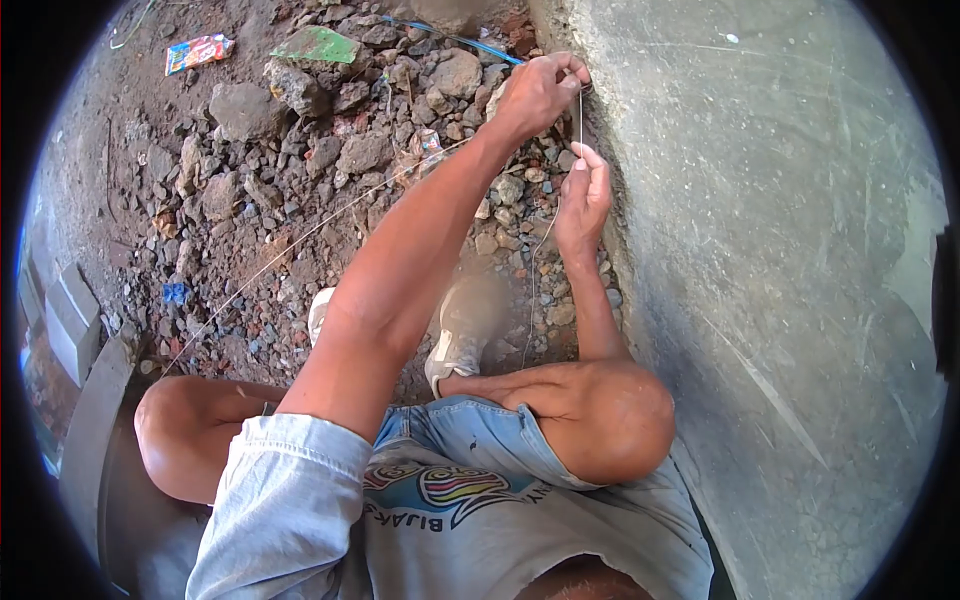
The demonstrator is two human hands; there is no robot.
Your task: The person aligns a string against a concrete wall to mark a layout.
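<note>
My left hand (pixel 543 92) is stretched far forward beside the concrete edge, thumb and fingers pinched together on a thin pale string (pixel 581 118). Just below it, my right hand (pixel 584 200) also pinches the string. Between the two hands the string runs short and straight along the foot of the concrete. A slack length of it hangs from my right hand toward my ankle. Another straight stretch of string crosses the rubble from the lower left and passes behind my left forearm. Whatever lies at my left fingertips is too small to make out.
A raised concrete slab (pixel 780 230) fills the right side. Stones and rubble (pixel 370 155) cover the ground, with a green shard (pixel 316 45), a red wrapper (pixel 199 53), a blue scrap (pixel 175 293) and a blue strip (pixel 455 38). Grey blocks (pixel 73 325) stand at the left.
</note>
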